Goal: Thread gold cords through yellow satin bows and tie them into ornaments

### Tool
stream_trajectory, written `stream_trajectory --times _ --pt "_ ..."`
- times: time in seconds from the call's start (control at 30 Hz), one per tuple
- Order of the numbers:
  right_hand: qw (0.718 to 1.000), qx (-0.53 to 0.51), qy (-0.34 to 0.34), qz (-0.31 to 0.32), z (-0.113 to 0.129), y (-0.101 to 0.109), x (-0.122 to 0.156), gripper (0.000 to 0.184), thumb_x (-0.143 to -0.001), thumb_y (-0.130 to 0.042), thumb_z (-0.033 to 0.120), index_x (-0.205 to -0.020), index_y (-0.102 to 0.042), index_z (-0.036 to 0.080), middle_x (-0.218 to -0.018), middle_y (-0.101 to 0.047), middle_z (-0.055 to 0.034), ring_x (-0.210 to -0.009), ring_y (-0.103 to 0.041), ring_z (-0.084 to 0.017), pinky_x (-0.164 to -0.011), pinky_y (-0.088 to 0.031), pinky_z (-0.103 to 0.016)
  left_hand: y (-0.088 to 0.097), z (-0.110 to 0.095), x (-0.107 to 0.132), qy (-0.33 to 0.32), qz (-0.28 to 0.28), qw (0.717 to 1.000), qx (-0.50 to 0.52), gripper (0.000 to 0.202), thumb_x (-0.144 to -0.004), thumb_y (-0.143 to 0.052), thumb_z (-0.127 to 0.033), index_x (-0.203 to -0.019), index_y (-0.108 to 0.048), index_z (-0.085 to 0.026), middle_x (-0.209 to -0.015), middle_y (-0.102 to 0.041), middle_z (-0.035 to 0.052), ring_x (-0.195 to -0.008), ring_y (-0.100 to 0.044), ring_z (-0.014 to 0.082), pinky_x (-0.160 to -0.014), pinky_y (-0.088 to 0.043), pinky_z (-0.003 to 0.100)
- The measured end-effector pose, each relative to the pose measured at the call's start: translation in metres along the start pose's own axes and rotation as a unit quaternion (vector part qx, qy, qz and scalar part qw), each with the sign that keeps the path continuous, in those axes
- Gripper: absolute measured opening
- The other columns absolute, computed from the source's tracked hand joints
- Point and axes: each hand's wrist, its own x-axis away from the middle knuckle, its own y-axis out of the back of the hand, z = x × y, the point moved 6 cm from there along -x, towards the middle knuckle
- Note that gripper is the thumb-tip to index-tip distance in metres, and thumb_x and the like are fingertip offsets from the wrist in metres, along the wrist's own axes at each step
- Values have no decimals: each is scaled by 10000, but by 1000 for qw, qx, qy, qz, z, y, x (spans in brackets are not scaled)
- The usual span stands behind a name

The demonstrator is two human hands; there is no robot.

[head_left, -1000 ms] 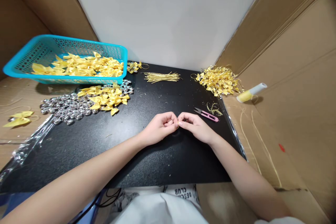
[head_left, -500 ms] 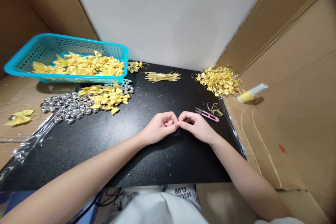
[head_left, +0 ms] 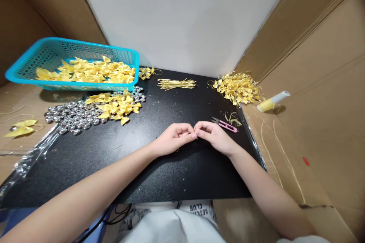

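Observation:
My left hand (head_left: 175, 138) and my right hand (head_left: 213, 135) meet fingertip to fingertip above the black tabletop (head_left: 142, 174). Both are closed in a pinch. A short curve of thin gold cord (head_left: 177, 150) peeks out under my left hand, seemingly held by it. What lies between the fingertips is too small and covered to make out. Just right of my right hand lie pink thread snips (head_left: 228, 125), blades pointing left, beside a little heap of gold cord scraps (head_left: 234, 118). Behind the hands rests a bundle of cut gold cords (head_left: 176, 83).
A blue basket (head_left: 137, 68) of yellow ribbon bows stands at the back left. In front of it are silver beads (head_left: 76, 115) and loose yellow bows (head_left: 119, 105). A pile of corded bows (head_left: 238, 87) lies back right, near a white tube (head_left: 273, 101). Cardboard walls flank the table.
My fingertips have shifted slightly at the pinch, and my left thumb reaches further right. A bit of gold cord now shows beneath my left hand. Everything else lies as before.

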Motion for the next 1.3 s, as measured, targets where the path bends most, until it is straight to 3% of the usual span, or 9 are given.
stream_trajectory --times 0.5,0.63,0.73,0.87,0.97,1.1,1.3 --pt "986 -146 -40 65 -6 -3 1 386 -751 -713 521 -711 -558 169 -721 -498 11 -702 -455 -122 -735 -393 -268 1 -5 1 -10 11 1000 8 386 -813 -614 -489 -676 -491 -150 -524 -291 -94 -472 -237 43 -451 -176 182" --pt "978 -202 -27 32 0 6 2 349 -767 -709 478 -702 -533 183 -733 -454 11 -685 -444 -118 -705 -409 -264 4 -6 2 -8 3 1000 5 376 -813 -619 -479 -673 -482 -158 -506 -285 -97 -454 -233 42 -438 -182 181" --pt "985 -167 0 -33 1 14 2 348 -716 -743 493 -794 -571 200 -794 -525 -3 -730 -503 -132 -745 -443 -285 6 -7 3 -12 -5 1000 1 371 -814 -620 -476 -676 -489 -158 -505 -281 -96 -451 -230 41 -442 -180 182" --pt "994 -30 78 -68 6 13 4 453 -665 -800 436 -1004 -587 223 -1003 -648 -57 -937 -598 -190 -881 -461 -359 6 -8 3 -15 -7 1000 -7 386 -813 -617 -489 -667 -495 -153 -511 -261 -96 -462 -222 43 -448 -175 181" --pt "986 63 122 -95 10 9 7 380 -687 -801 367 -969 -595 218 -951 -693 -56 -902 -637 -193 -891 -482 -384 5 -8 3 -24 -4 1000 -18 391 -817 -610 -493 -664 -506 -149 -518 -258 -93 -472 -215 47 -449 -170 178" --pt "984 55 116 -120 9 6 9 307 -676 -806 362 -840 -599 204 -849 -717 -42 -781 -683 -180 -801 -547 -363 4 -8 3 -33 1 999 -42 364 -841 -596 -451 -654 -500 -154 -519 -262 -90 -471 -228 52 -447 -174 179" --pt "987 19 82 -133 3 8 8 303 -648 -817 343 -789 -596 191 -774 -709 -28 -724 -708 -178 -746 -580 -344 6 -5 2 -41 -12 995 -85 356 -867 -565 -420 -647 -499 -148 -529 -281 -85 -487 -228 55 -446 -184 170"
